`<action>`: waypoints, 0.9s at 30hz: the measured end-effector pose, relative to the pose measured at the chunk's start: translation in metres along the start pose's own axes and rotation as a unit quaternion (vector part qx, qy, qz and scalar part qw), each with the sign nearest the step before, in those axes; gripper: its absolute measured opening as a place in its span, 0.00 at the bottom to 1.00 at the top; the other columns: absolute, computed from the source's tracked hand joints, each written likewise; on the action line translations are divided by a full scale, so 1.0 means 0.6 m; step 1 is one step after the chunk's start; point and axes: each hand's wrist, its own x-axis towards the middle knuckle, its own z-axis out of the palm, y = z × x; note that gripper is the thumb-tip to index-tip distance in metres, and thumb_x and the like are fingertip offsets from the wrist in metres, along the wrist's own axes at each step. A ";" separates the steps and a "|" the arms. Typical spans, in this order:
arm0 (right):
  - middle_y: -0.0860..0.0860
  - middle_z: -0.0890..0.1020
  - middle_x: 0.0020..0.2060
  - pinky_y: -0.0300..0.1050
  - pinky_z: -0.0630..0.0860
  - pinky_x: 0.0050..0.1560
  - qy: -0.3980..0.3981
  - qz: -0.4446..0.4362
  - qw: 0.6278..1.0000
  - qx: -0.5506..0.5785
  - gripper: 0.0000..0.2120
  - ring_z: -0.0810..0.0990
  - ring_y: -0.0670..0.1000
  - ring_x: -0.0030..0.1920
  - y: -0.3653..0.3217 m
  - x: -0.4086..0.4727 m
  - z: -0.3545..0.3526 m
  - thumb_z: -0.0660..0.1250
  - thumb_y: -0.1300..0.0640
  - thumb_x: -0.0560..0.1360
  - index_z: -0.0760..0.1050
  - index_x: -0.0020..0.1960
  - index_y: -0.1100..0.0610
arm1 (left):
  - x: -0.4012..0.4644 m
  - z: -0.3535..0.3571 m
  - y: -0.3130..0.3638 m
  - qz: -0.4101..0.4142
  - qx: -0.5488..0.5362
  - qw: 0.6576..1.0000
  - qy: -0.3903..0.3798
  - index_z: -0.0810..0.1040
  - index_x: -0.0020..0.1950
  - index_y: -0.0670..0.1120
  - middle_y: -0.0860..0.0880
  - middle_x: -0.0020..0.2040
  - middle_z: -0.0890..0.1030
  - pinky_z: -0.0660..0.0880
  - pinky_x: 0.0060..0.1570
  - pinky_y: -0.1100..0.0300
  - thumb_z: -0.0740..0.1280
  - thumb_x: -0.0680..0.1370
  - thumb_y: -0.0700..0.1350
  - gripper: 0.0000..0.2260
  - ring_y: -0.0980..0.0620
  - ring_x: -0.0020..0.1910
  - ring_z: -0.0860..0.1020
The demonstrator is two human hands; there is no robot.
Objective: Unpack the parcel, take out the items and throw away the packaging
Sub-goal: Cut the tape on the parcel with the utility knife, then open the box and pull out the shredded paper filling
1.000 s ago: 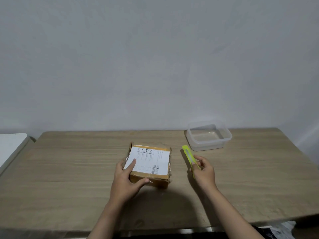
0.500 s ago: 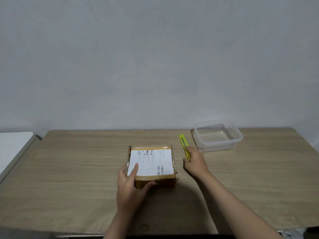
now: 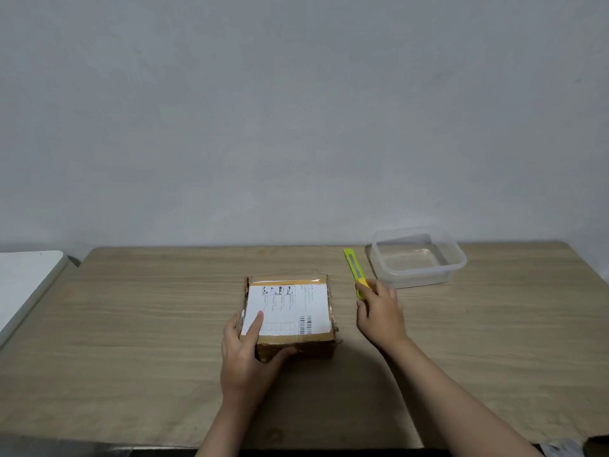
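A small taped cardboard parcel (image 3: 296, 344) with a white shipping label lies flat in the middle of the wooden table (image 3: 131, 324). My left hand (image 3: 245, 361) grips its near left corner, index finger on the label and thumb on the front side. My right hand (image 3: 380, 313) is just right of the parcel, closed around the lower end of a yellow-green utility knife (image 3: 353, 267). The knife points away from me, and its tip is beside the plastic container. The parcel is closed.
A clear, lidless plastic container (image 3: 416, 257) stands at the back right of the table. A white surface (image 3: 23, 285) adjoins the table on the left. A grey wall rises behind the table.
My right hand with the knife has risen a little and moved from the parcel's right side farther back, toward the container. My left hand has turned the parcel square to me.
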 end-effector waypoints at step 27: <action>0.49 0.83 0.39 0.41 0.77 0.37 0.057 -0.047 0.992 0.106 0.26 0.81 0.48 0.39 -0.028 -0.176 -0.131 0.58 0.36 0.73 0.82 0.46 0.57 | -0.056 -0.007 0.088 -0.022 -0.160 0.980 -0.118 0.67 0.61 0.62 0.58 0.56 0.73 0.70 0.51 0.67 0.79 0.62 0.55 0.33 0.62 0.55 0.74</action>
